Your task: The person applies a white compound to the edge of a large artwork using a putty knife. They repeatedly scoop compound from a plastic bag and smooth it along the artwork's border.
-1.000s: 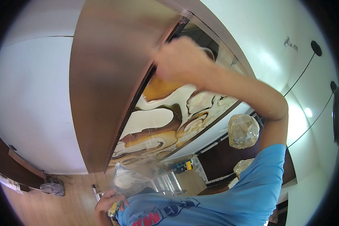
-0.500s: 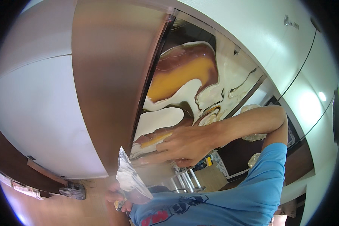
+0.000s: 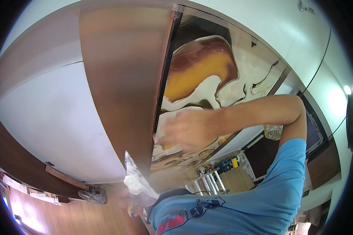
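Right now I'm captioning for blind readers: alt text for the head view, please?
A person's blurred right hand is in front of a glossy brown, amber and cream swirled panel beside a brown board; the left hand holds a triangular, white-smeared blade.

Blurred right hand raised, left hand low

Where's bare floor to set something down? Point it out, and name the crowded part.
Bare wood floor lies at lower left, between what looks like a grey fan and the left hand. It's crowded around the stepladder and teal-and-yellow item near it.
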The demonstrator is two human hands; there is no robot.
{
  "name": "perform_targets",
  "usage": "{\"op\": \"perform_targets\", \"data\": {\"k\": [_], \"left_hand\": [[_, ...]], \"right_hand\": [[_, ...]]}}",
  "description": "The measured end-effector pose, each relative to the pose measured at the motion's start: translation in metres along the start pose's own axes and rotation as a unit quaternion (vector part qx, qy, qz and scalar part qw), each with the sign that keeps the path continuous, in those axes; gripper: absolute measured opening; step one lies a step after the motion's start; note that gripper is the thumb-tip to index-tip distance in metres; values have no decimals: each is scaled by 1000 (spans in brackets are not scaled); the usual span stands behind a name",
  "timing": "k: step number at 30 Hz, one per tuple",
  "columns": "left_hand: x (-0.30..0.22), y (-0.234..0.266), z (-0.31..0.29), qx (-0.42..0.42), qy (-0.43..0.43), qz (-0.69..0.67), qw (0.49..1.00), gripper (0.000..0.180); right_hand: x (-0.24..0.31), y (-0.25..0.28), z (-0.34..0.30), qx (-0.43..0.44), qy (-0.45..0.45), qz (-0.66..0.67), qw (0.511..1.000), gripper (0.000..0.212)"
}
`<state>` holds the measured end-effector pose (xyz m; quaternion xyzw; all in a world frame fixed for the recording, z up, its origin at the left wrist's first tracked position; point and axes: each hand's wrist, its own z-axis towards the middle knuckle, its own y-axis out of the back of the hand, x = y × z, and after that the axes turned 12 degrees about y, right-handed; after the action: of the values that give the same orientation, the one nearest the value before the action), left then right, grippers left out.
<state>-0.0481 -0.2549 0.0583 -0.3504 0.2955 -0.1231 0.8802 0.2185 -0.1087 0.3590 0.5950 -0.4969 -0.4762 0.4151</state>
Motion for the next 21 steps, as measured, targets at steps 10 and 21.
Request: {"op": "perform_targets", "data": {"k": [10, 21], "left_hand": [[21, 4, -53, -131, 8, 68, 989, 46], [32, -9, -70, -279, 68, 4, 958, 40]], "right_hand": [[-140, 107, -7, 50, -388, -426, 816, 75], [-221, 117, -2, 144, -519, -411, 736, 95]]}}
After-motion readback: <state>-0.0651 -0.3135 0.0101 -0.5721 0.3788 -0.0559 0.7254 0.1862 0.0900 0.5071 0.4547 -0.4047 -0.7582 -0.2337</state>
